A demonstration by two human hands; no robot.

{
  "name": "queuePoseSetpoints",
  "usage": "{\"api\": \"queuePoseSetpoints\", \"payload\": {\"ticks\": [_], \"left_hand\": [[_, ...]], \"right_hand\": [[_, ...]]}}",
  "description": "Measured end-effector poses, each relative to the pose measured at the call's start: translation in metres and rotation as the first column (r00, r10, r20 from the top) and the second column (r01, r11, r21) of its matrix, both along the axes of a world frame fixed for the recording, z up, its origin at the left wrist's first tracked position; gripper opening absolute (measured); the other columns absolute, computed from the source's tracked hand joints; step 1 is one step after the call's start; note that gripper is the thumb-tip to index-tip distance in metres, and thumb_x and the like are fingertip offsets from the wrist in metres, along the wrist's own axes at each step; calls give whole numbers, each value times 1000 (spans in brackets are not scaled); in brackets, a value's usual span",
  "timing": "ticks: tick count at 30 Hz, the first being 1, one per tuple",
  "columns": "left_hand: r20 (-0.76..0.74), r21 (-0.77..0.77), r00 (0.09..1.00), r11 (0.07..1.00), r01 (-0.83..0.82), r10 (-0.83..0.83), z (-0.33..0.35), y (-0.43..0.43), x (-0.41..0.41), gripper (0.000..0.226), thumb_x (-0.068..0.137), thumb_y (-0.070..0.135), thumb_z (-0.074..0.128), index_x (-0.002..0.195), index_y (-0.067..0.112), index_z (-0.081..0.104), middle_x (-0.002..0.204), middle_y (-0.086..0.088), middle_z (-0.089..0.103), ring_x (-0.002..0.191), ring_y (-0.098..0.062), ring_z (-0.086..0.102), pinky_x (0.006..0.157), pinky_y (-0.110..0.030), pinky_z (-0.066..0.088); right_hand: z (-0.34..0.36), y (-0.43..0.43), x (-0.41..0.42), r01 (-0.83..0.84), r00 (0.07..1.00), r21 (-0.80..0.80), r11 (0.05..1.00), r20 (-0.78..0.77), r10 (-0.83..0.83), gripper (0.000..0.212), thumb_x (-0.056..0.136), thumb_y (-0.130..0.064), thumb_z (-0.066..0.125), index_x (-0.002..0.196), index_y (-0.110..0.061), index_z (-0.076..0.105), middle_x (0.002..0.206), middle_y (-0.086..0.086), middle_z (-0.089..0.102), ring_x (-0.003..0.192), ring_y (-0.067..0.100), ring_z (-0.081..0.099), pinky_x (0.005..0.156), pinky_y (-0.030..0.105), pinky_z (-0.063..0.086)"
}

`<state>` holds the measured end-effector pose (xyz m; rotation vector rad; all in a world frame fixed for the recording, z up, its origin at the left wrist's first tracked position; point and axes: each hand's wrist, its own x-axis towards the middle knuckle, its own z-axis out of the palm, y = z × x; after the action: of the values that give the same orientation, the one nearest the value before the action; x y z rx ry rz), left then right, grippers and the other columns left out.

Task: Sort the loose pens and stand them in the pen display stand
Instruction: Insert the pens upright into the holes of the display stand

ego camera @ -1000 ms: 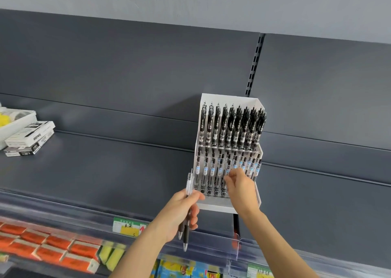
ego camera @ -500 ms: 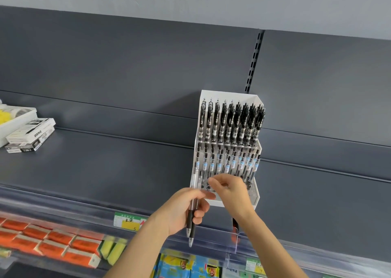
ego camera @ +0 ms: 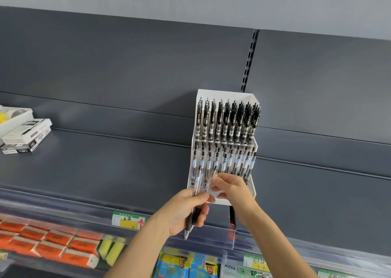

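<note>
Shelf point(ego camera: 101, 167): dark grey, matte, flat metal, with a clear plastic lip along the front edge.

Pen display stand point(ego camera: 232, 95): white, boxy, stepped in two tiers, standing on the shelf against the back panel. Both tiers hold upright pens, black clips and clear barrels. About nine across each tier; rows behind too crowded to count.

Left hand point(ego camera: 184, 210): clenched around loose pens point(ego camera: 197, 182), held nearly upright with the tips down, black rubber grips below the fingers. One or two, cannot tell. It is just in front of the stand's lower left corner.

Right hand point(ego camera: 232, 190): fingertips pinch a single pen point(ego camera: 212, 175), tilted, clear barrel, before the lower tier.

Far left: two flat cardboard boxes point(ego camera: 25, 136), white and black, stacked, beside a white tray point(ego camera: 14, 117).

Shelf edge: one green and yellow price label point(ego camera: 129, 220). Below it, glossy orange packs point(ego camera: 42, 241) in rows.
</note>
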<state>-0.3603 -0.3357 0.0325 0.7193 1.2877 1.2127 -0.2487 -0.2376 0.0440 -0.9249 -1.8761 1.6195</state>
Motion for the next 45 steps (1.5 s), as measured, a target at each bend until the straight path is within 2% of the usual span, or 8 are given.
{"api": "queuePoseSetpoints", "payload": {"ticks": [10, 13, 17, 21, 24, 29, 35, 45], "left_hand": [[-202, -21, 957, 976, -218, 209, -10, 6, 1, 22, 98, 22, 45, 99, 8, 63, 77, -3, 61, 71, -15, 60, 70, -29, 51], [-232, -47, 956, 979, -197, 182, -7, 3, -4, 26, 98, 31, 42, 92, 9, 53, 50, 5, 39, 42, -9, 31, 42, -21, 29], [-155, -135, 975, 975, -177, 156, -5, 5, -4, 35, 97, 47, 34, 78, 17, 39, 48, 6, 25, 42, -8, 14, 42, -21, 13], [-178, -5, 958, 973, -229, 225, -6, 10, -2, 23, 96, 21, 30, 74, 14, 31, 50, 4, 35, 42, -10, 19, 42, -23, 17], [-199, 66, 949, 970, -235, 243, -6, 10, -1, 18, 98, 12, 31, 81, 13, 36, 55, 2, 39, 43, -10, 23, 44, -24, 19], [-305, 130, 924, 971, -202, 232, -11, 5, 0, 11, 97, 6, 36, 92, 8, 46, 63, -2, 46, 49, -11, 36, 50, -25, 35], [-330, 180, 883, 941, -287, 332, -15, 5, -3, 12, 96, 8, 45, 99, 11, 55, 85, -6, 54, 77, -13, 55, 69, -22, 54], [-385, 215, 830, 913, -346, 405, -13, 10, 0, 16, 91, 7, 54, 104, 14, 61, 92, 3, 63, 81, -5, 57, 62, -10, 45]], "right_hand": [[-2, 6, 9, 121, 989, 128, 984, 71, -131, 23, 90, -12, 58, 66, -10, 60, 60, -1, 60, 56, 8, 55, 52, 14, 44], [6, 16, 21, 223, 971, 185, 957, 45, -235, 15, 92, -11, 54, 81, -7, 64, 69, 3, 66, 60, 10, 61, 56, 19, 49], [15, 29, 27, 344, 930, 356, 869, 1, -368, 13, 94, -12, 51, 90, -2, 59, 68, 10, 64, 59, 19, 54, 63, 35, 49], [17, 36, 21, 385, 909, 453, 804, -38, -414, 20, 94, -9, 47, 81, 7, 49, 67, 25, 52, 57, 20, 37, 52, 30, 34], [13, 41, 15, 310, 919, 519, 796, 52, -392, 25, 95, -8, 45, 71, -2, 43, 59, 8, 43, 52, 18, 30, 49, 28, 28], [-5, 44, 4, 145, 869, 579, 802, 313, -383, 21, 97, -12, 42, 76, -6, 45, 66, 7, 50, 56, 20, 40, 48, 28, 31], [-9, 44, -5, 185, 847, 571, 800, 320, -424, 24, 97, -14, 43, 74, -6, 49, 63, 5, 50, 55, 19, 43, 48, 27, 34], [-12, 43, -4, 179, 836, 570, 802, 341, -430, 38, 95, -10, 43, 59, -11, 34, 55, 2, 39, 49, 16, 31, 46, 25, 26]]}}
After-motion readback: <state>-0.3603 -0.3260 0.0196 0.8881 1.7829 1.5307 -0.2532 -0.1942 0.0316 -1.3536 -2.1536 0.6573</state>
